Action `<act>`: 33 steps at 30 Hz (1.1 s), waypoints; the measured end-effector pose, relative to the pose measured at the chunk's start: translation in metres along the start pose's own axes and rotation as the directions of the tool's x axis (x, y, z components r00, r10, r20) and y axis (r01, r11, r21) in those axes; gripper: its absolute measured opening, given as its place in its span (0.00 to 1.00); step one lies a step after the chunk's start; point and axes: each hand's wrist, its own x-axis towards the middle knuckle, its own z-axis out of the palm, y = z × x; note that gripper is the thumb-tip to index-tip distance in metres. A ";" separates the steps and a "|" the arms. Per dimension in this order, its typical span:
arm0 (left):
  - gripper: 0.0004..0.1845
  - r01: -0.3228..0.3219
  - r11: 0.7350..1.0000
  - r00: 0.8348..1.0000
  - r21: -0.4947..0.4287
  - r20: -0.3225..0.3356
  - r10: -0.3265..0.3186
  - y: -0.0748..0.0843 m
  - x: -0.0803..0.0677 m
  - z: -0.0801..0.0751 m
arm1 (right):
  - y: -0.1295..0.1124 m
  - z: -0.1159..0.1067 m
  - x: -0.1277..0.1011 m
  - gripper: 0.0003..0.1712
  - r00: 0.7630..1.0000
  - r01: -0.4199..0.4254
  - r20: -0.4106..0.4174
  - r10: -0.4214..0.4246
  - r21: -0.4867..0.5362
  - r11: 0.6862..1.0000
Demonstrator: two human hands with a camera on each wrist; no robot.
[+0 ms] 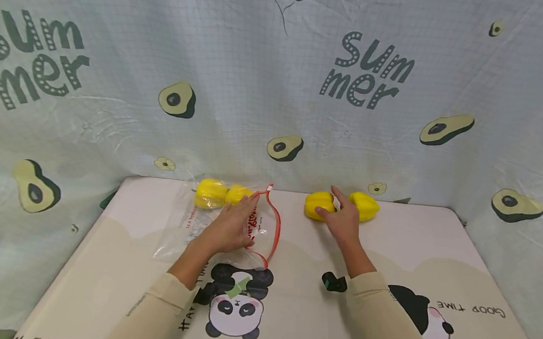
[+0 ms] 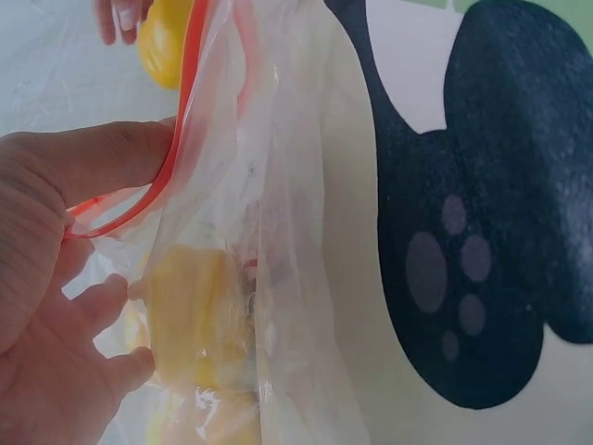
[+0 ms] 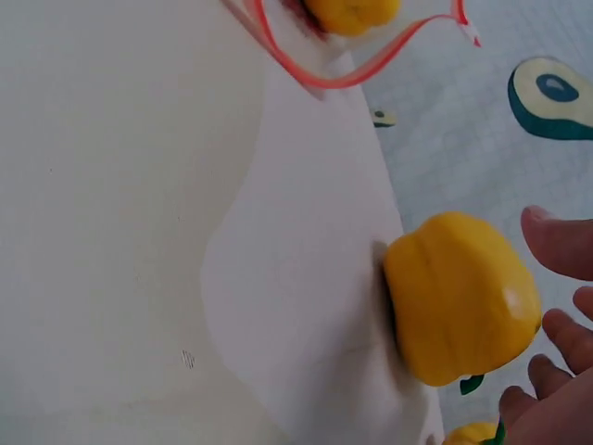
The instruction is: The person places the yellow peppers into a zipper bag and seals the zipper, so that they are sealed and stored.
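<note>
Head view: two yellow peppers (image 1: 221, 194) are already bagged at upper centre-left, the zip bag (image 1: 229, 224) mouth pinched by the left hand (image 1: 231, 227), while two loose peppers (image 1: 340, 205) are reached by the right hand (image 1: 344, 223), fingers uncurled.

We see four bright yellow bell peppers: two loose ones (image 1: 318, 205) (image 1: 364, 205) with green stems, and two (image 1: 211, 193) (image 1: 238, 194) inside a clear zip bag (image 1: 210, 223) edged with a red-orange seal strip. The table mat (image 1: 125, 264) is cream and beige, printed with black-and-white pandas with pink cheeks. The backdrop cloth (image 1: 240, 82) is pale mint with a fine grid, green-and-yellow avocados and dark green "Summer" lettering. Our sleeves (image 1: 379, 316) are beige.
</note>
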 end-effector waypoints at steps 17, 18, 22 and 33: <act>0.59 0.001 1.000 1.000 -0.008 -0.030 -0.001 0.003 -0.002 0.004 | 0.018 -0.001 0.004 0.43 0.999 0.047 0.030 -0.045 -0.089 0.995; 0.59 0.004 1.000 1.000 -0.008 -0.030 -0.004 0.003 -0.002 0.004 | 0.019 -0.001 0.005 0.43 0.999 0.034 0.022 -0.033 -0.087 0.996; 0.59 0.010 1.000 0.999 -0.005 -0.031 -0.011 0.001 -0.002 0.006 | 0.018 -0.002 0.005 0.43 1.000 -0.002 0.018 0.004 -0.082 0.997; 0.60 0.032 0.999 0.999 0.011 -0.007 -0.031 0.003 -0.001 0.004 | 0.016 -0.005 0.000 0.44 1.000 -0.002 0.027 0.003 -0.052 0.999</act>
